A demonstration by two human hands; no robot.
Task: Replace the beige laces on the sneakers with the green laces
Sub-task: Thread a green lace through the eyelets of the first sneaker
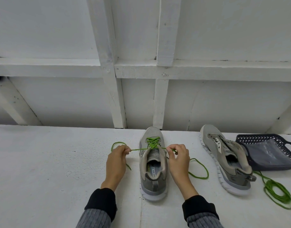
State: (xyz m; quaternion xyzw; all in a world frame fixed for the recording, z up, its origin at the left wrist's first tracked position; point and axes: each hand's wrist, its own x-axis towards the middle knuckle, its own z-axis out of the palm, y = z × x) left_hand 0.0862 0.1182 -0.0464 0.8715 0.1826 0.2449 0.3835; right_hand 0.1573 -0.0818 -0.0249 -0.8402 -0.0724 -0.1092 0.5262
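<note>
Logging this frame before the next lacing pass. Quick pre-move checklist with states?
1. Left hand grips its end of the green lace: ok.
2. Right hand pinches the other end: ok.
3. Lace crossed through the lower eyelets of the center sneaker: ok; upper eyelets not yet laced.
4. Both ends equal in length: cannot tell.
5. Second sneaker laced: not ok, no lace in it.
6. Spare green lace within view, coiled beside the dark basket: ok.
</note>
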